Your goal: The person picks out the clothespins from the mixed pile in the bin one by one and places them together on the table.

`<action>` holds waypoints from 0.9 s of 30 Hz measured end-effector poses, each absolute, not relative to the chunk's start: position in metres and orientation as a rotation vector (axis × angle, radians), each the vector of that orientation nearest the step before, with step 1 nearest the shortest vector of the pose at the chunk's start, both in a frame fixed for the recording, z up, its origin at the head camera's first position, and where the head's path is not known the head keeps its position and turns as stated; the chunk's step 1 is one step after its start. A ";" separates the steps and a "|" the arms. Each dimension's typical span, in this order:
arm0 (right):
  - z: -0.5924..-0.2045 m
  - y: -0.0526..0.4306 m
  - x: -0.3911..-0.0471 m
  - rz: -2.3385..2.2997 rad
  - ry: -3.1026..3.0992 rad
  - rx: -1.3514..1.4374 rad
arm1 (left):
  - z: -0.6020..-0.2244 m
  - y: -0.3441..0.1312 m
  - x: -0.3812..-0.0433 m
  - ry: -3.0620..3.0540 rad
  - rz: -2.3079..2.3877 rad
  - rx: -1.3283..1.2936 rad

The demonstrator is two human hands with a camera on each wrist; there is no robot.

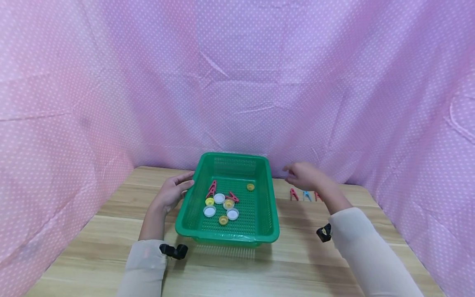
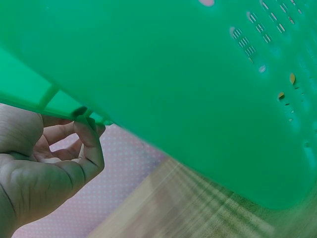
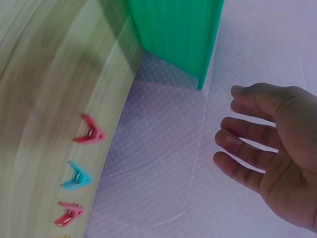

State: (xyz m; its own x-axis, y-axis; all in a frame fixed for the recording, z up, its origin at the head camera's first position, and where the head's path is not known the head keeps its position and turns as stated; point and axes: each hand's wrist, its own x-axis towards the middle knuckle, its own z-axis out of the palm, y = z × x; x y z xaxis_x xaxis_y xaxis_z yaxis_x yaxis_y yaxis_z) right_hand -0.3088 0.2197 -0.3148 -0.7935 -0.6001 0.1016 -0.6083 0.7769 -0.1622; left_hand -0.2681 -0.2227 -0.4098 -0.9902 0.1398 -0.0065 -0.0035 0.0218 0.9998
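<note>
We're gripping the green basket [image 1: 227, 237] with the left hand [image 1: 168, 194], thumb and fingers pinching its left rim. Basket is sitting mid-bench, far end up by the far edge of the bench [image 1: 219, 276].

We're holding the right hand [image 1: 306, 176] over the far edge, right of the basket and well apart from it. Fingers are spreading loosely, palm bare in the right wrist view.

Below that hand, clips are lying in a row along the far edge, toward the far right corner: red clip [image 3: 94, 133] nearest the basket, then blue clip [image 3: 79, 179], then second red clip [image 3: 70, 213]. We're seeing a yellow sliver [image 3: 64, 237] at the end of the row, too cropped to identify.

Inside the basket, we're counting three white caps [image 1: 219, 199] and four yellow-to-amber caps [image 1: 223, 220], mostly grouping left of middle; one amber cap [image 1: 250, 187] is lying apart, toward the far right corner. Red clips [image 1: 210, 192] are lying by the left wall, too close together to count; another red clip [image 1: 233, 197] is resting among the caps.

We're wearing pale sleeves [image 1: 144, 264]; pink dotted cloth [image 1: 237, 111] is hanging behind the bench.
</note>
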 end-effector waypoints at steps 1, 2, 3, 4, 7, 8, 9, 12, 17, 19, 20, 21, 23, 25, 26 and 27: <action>-0.314 0.215 -0.308 0.280 -2.899 1.015 | -0.410 -0.223 -0.268 2.170 2.127 0.142; -0.314 0.211 -0.308 0.279 -2.883 1.034 | -0.410 -0.223 -0.268 2.172 2.125 0.145; -0.314 0.207 -0.308 0.280 -2.864 1.054 | -0.410 -0.223 -0.268 2.175 2.121 0.149; -0.314 0.204 -0.307 0.284 -2.846 1.073 | -0.410 -0.224 -0.268 2.175 2.121 0.148; -0.313 0.193 -0.306 0.291 -2.786 1.119 | -0.409 -0.223 -0.267 2.172 2.124 0.132; -0.314 0.189 -0.306 0.282 -2.762 1.139 | -0.409 -0.224 -0.267 2.173 2.121 0.137; -0.314 0.186 -0.306 0.271 -2.737 1.159 | -0.409 -0.224 -0.267 2.172 2.122 0.134; -0.316 0.174 -0.304 0.224 -2.675 1.213 | -0.410 -0.224 -0.267 2.169 2.122 0.133; -0.323 0.155 -0.301 0.107 -2.642 1.257 | -0.410 -0.224 -0.268 2.176 2.116 0.138; -0.326 0.147 -0.300 0.061 -2.667 1.256 | -0.410 -0.224 -0.268 2.181 2.113 0.140; -0.328 0.143 -0.299 0.040 -2.684 1.255 | -0.410 -0.224 -0.268 2.182 2.112 0.139; -0.331 0.139 -0.299 0.022 -2.699 1.254 | -0.410 -0.224 -0.269 2.182 2.112 0.138; -0.335 0.132 -0.298 -0.007 -2.726 1.256 | -0.409 -0.224 -0.269 2.180 2.115 0.137; -0.339 0.127 -0.298 -0.029 -2.752 1.268 | -0.409 -0.224 -0.269 2.172 2.119 0.136; -0.341 0.124 -0.298 -0.036 -2.761 1.272 | -0.409 -0.223 -0.269 2.168 2.122 0.134; -0.343 0.122 -0.298 -0.041 -2.767 1.279 | -0.409 -0.223 -0.269 2.166 2.121 0.138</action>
State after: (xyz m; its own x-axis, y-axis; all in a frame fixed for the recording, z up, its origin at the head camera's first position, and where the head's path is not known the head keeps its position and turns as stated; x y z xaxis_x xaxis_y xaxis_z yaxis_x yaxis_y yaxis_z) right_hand -0.2982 0.1223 -0.3434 -0.6442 -0.7613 0.0733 -0.7588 0.6482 0.0634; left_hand -0.2691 -0.2232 -0.4094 -0.9902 0.1389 -0.0128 -0.0099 0.0218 0.9997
